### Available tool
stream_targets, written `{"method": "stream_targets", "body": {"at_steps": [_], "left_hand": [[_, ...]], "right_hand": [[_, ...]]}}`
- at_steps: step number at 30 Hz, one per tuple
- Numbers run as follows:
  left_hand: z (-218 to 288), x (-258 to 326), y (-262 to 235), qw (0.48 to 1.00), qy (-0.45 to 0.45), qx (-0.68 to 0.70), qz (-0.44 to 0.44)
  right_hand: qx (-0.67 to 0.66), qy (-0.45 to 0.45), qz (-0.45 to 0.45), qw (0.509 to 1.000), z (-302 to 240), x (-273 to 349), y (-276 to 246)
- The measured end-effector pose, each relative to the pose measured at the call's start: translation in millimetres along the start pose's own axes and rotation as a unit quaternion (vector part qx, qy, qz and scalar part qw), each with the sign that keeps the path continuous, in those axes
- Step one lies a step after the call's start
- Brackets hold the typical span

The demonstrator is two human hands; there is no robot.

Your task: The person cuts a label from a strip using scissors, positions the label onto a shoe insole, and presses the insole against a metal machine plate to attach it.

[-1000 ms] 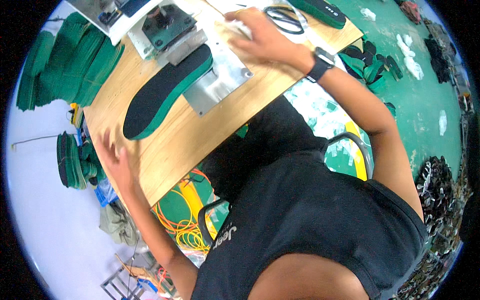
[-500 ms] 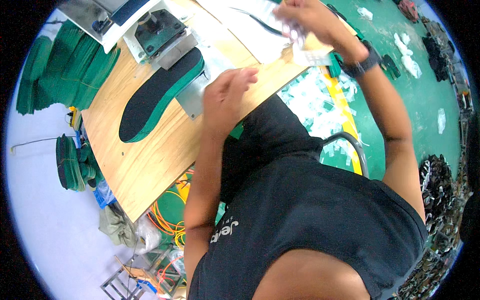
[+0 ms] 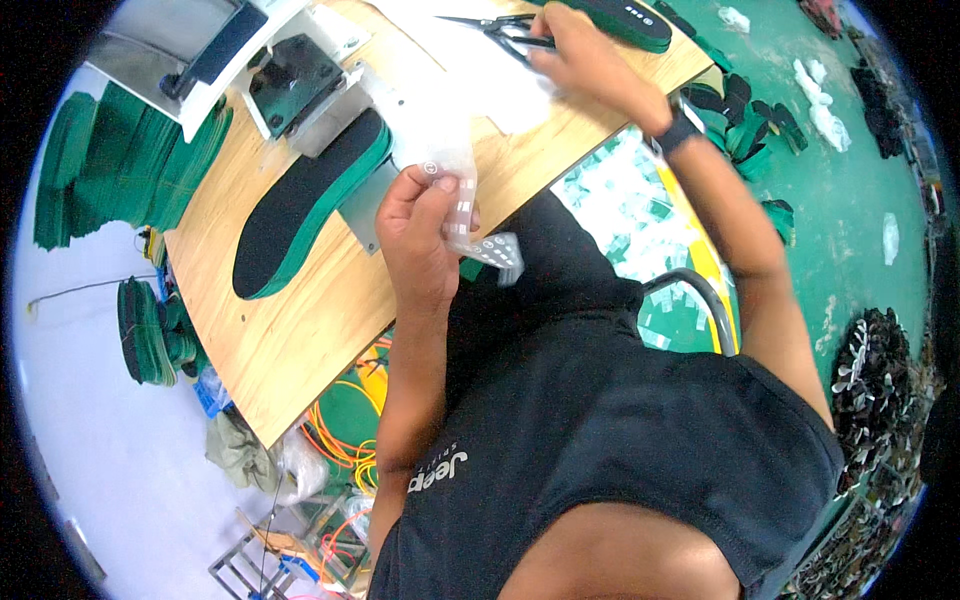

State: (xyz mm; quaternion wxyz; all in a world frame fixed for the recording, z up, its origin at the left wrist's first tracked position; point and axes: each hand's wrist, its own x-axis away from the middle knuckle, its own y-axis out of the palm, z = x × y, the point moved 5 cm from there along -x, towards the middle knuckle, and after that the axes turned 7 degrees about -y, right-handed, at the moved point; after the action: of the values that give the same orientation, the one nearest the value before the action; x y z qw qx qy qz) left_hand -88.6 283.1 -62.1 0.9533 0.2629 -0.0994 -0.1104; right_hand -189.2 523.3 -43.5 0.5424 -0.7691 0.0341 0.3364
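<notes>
My left hand (image 3: pixel 420 225) pinches a strip of clear film with small white printed marks (image 3: pixel 460 205) between thumb and fingers, its lower end curling below the hand. At the far side of the table, my right hand (image 3: pixel 580 50) is closed at the handles of black scissors (image 3: pixel 508 30), whose blades point left; the fingers partly hide the handles. Left of my left hand lies a black insole with a green edge (image 3: pixel 305 210), its far end against the metal block of a press machine (image 3: pixel 295 85).
Another black insole (image 3: pixel 625 22) lies at the table's far right. Stacks of green insoles (image 3: pixel 135 165) stand at the left. White paper (image 3: pixel 420 45) covers part of the wooden table (image 3: pixel 270 370). Film scraps (image 3: pixel 625 205) and more insoles (image 3: pixel 745 130) lie beyond its right edge.
The film strip, earlier near my right hand, is now in my left hand, which has closed on it. My right hand has moved slightly left and down to the scissors.
</notes>
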Motion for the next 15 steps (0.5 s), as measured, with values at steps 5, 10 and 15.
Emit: {"method": "stream_targets", "body": {"at_steps": [5, 10, 15], "left_hand": [[5.9, 20.0, -19.6, 0.995, 0.008, -0.064, 0.070], [16.3, 29.1, -21.3, 0.996, 0.004, -0.066, 0.052], [13.7, 24.4, -30.6, 0.993, 0.003, -0.073, 0.097]], "right_hand": [[0.018, 0.046, -0.141, 0.989, 13.2, -43.6, 9.3], [-0.032, 0.038, -0.208, 0.977, 17.9, -51.2, 3.2], [-0.371, 0.135, 0.059, 0.917, -25.5, 17.1, -56.3]]}}
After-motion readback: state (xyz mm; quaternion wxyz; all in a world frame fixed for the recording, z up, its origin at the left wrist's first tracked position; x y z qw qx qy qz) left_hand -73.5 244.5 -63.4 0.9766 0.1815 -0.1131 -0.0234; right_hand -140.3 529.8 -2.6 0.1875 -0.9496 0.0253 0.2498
